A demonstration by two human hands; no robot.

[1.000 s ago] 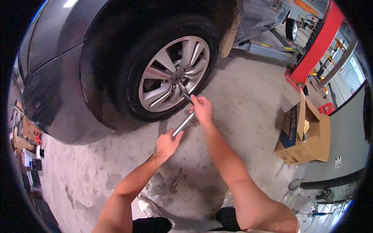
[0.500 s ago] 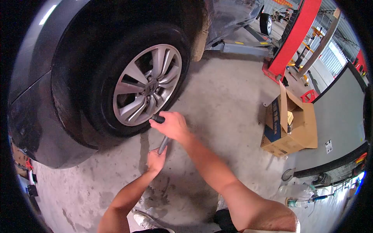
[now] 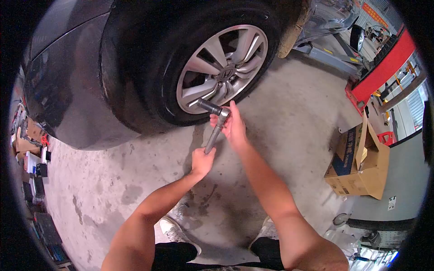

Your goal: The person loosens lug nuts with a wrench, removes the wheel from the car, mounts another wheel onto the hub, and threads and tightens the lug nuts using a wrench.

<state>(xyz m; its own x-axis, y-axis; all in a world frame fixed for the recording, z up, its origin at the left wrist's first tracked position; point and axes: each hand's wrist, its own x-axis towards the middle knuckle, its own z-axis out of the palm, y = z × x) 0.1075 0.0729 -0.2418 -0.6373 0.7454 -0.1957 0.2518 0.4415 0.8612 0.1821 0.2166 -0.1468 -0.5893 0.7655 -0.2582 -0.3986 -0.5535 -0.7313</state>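
My left hand (image 3: 203, 161) is wrapped round the handle of a socket wrench (image 3: 214, 135), which slants up and away from me. A long dark socket (image 3: 208, 106) sits on its head, pointing left toward the wheel rim (image 3: 192, 92). Beside the wrench head is my right hand (image 3: 234, 125), thumb raised and fingers loosely spread behind the tool, not closed round it. The socket overlaps the rim's lower edge in this view. Spokes, lug nuts and a centre cap (image 3: 227, 73) show on the wheel, inside a black tyre (image 3: 156, 92).
A dark car (image 3: 72, 86) fills the upper left. At right stand a red lift post (image 3: 382, 67), an open cardboard box (image 3: 357, 180) and a grey panel (image 3: 402, 180). Boxes and tool cases (image 3: 47, 230) line the left edge. My shoes (image 3: 174, 232) are on the concrete floor.
My right hand has loosened from around the socket and moved behind the wrench head, uncovering the socket. My left hand keeps its hold. The view has shifted, so the wheel sits higher and further right.
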